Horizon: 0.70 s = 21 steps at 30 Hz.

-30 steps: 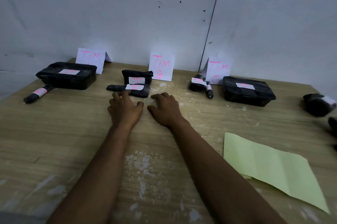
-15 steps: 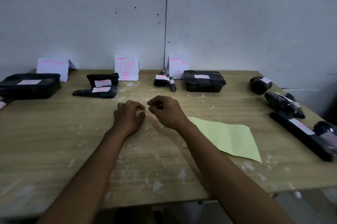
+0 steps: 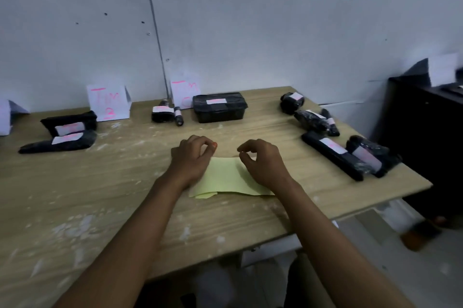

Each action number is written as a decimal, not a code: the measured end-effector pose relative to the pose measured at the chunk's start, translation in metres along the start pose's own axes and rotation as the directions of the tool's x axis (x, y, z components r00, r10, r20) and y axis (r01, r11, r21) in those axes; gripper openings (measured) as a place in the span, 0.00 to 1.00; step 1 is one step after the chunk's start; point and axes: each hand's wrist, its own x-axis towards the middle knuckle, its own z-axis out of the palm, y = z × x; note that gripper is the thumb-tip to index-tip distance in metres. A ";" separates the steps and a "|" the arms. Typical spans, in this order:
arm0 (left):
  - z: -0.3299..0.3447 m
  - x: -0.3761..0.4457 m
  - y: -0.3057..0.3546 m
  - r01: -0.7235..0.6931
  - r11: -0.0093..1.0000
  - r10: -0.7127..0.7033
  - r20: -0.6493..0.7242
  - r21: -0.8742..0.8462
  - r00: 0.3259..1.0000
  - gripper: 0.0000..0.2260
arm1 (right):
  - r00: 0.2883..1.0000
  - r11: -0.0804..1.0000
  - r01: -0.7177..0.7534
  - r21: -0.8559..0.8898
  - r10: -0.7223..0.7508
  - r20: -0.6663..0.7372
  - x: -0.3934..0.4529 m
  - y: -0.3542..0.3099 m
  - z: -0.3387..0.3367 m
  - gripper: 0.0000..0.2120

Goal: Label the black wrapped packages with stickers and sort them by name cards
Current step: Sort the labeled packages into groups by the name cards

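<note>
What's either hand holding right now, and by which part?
Nothing visible. Left hand and right hand hover with loosely curled fingers over the yellow-green paper; whether thumb and fingertips pinch something tiny cannot be told.

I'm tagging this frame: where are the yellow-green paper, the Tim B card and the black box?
yellow-green paper [image 3: 226,178], head view, bare middle.
Tim B card [image 3: 108,103], head view, front face.
black box [image 3: 220,106], head view, lid.

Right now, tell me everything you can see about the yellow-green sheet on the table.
The yellow-green sheet is thin paper, pale and unprinted as far as shows. It lies flat on the wooden table near its front edge, with a second layer peeking out at its lower left. Both hands are over its far corners, hiding them.
</note>
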 end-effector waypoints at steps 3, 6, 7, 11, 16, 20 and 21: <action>0.022 0.005 0.032 -0.204 0.978 0.206 0.034 -0.045 0.978 0.05 | 0.995 0.997 -0.070 0.025 0.072 -0.072 -0.022 0.025 -0.022 0.07; 0.050 0.008 0.069 -0.321 0.939 0.333 0.084 -0.127 0.939 0.05 | 0.980 0.988 -0.141 0.056 0.147 -0.134 -0.044 0.047 -0.041 0.07; 0.057 0.007 0.079 -0.330 0.933 0.346 0.105 -0.142 0.932 0.05 | 0.976 0.987 -0.151 0.052 0.157 -0.148 -0.048 0.050 -0.045 0.07; 0.097 0.006 0.110 -0.336 0.935 0.354 0.218 -0.118 0.909 0.07 | 0.943 0.980 -0.197 0.038 0.200 -0.266 -0.061 0.072 -0.064 0.07; 0.118 0.002 0.112 -0.369 0.928 0.370 0.197 -0.045 0.908 0.09 | 0.866 0.953 -0.302 -0.039 0.257 -0.428 -0.058 0.080 -0.069 0.19; 0.116 -0.004 0.105 -0.366 0.921 0.386 0.182 -0.135 0.904 0.09 | 0.816 0.891 -0.452 -0.029 0.400 -0.417 -0.046 0.085 -0.071 0.26; 0.115 -0.005 0.104 -0.359 0.919 0.385 0.176 -0.160 0.906 0.08 | 0.802 0.876 -0.482 -0.019 0.432 -0.413 -0.043 0.086 -0.072 0.27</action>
